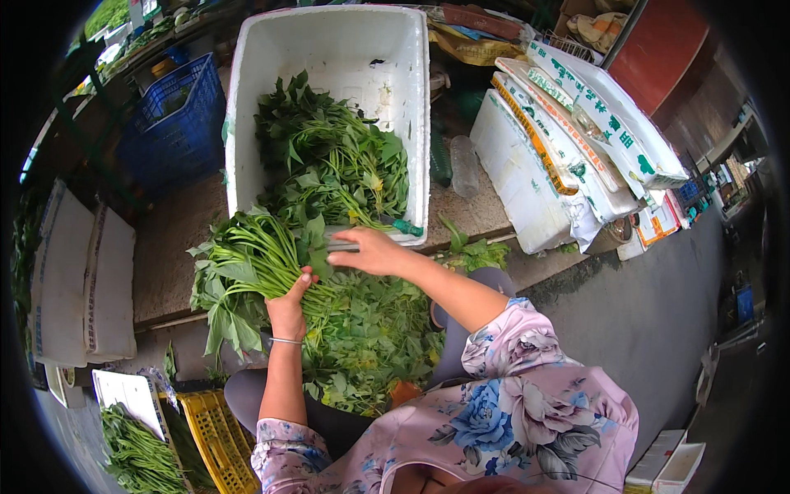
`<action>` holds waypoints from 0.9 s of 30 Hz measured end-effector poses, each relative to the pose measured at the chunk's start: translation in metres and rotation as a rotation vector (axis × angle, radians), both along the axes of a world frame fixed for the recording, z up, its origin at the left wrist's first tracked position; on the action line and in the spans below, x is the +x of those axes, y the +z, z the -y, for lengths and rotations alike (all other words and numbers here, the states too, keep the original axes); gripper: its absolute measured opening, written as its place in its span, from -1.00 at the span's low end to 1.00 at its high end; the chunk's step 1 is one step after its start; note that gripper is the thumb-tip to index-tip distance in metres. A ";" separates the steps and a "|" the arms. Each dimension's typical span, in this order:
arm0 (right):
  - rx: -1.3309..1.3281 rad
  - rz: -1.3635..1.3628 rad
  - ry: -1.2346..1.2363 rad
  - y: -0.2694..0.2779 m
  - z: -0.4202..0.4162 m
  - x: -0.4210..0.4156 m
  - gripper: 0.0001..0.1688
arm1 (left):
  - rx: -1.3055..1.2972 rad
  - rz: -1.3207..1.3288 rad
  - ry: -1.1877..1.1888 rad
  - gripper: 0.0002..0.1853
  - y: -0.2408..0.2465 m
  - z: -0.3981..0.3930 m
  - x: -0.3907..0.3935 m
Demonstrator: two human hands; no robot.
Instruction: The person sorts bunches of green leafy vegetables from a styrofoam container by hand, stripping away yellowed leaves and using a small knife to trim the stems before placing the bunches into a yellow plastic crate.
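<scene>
My left hand (289, 309) is closed around the stems of a thick bunch of leafy greens (259, 253), whose leaves fan out to the left. My right hand (370, 252) is beside the bunch with thumb and fingers apart, close to a loose-hanging leaf (317, 250); whether it touches the leaf I cannot tell. Just beyond both hands, a white foam box (330, 34) holds a heap of stemmed greens (339, 154). A small tool with a green handle (407, 228) rests at the box's near right corner. Between my knees lies a pile of loose leaves (376, 333).
A blue plastic crate (179, 117) stands left of the box. White foam boxes (524, 179) and lids lean at right, near a clear plastic bottle (464, 167). At lower left are a yellow crate (216, 438) and more bunched greens (139, 447). A stone ledge (166, 259) supports the foam box.
</scene>
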State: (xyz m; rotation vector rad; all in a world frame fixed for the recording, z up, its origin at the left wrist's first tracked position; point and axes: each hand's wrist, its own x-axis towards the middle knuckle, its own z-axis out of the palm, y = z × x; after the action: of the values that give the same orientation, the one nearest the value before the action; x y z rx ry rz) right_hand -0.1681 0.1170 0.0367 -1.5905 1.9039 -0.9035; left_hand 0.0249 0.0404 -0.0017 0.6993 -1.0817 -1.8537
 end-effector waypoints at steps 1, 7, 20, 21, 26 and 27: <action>0.032 0.286 0.067 0.001 0.002 0.015 -0.01 | -0.016 0.027 -0.011 -0.65 -0.001 -0.004 -0.001; 0.069 0.206 0.154 -0.004 -0.007 0.056 0.21 | 0.091 0.034 -0.119 -0.72 0.011 -0.023 -0.011; 0.031 0.468 0.102 -0.016 -0.014 0.060 -0.32 | 0.103 -0.128 -0.343 -0.61 0.003 -0.020 -0.010; 0.020 0.488 0.133 -0.013 -0.007 0.066 -0.31 | 0.092 -0.134 -0.330 -0.62 0.004 -0.016 -0.004; -0.015 0.619 0.177 -0.025 -0.009 0.057 -0.52 | 0.246 -0.143 -0.357 -0.58 0.005 -0.018 -0.011; 0.025 0.719 0.164 -0.009 -0.012 0.060 -0.55 | 0.252 -0.150 -0.321 -0.58 -0.001 -0.016 -0.012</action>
State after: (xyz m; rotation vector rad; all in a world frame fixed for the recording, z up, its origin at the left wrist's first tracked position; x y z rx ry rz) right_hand -0.1079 0.1292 0.0272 -1.1566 1.2560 -1.1695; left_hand 0.0133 0.0564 -0.0028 0.5382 -0.9116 -2.3077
